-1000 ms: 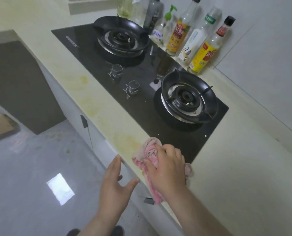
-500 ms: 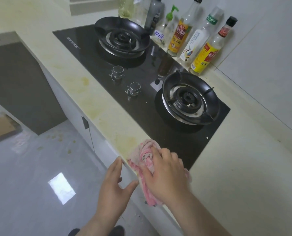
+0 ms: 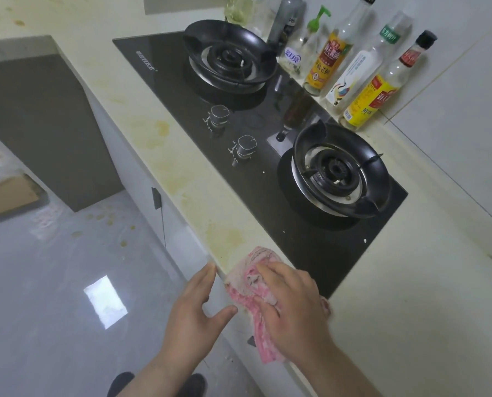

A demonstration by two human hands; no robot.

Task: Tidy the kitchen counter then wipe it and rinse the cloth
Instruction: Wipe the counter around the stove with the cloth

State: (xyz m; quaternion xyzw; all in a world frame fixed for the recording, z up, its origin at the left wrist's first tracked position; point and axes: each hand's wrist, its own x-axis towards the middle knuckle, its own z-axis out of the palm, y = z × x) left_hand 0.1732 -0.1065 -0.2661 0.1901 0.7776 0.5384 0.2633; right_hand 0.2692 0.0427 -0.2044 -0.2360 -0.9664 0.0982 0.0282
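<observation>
- right hand (image 3: 293, 305) flat on the pink cloth (image 3: 250, 282), fingers spread, pressing it down (not bunched in a fist)
- cloth lies on the counter (image 3: 411, 282) front edge, at the near corner of the hob (image 3: 267, 196); one end hangs over the edge
- left hand (image 3: 193, 310) relaxed, fingers straight, holding nothing, just off the front edge beside the cloth
- yellowish stains (image 3: 224, 236) along the front edge; bottles (image 3: 362, 78) lined up at the back edge

counter (image 3: 411, 296) stained | 2-burner hob (image 3: 267, 202) inset | bottles (image 3: 325, 64) at rear | cloth (image 3: 247, 285) on front edge
</observation>
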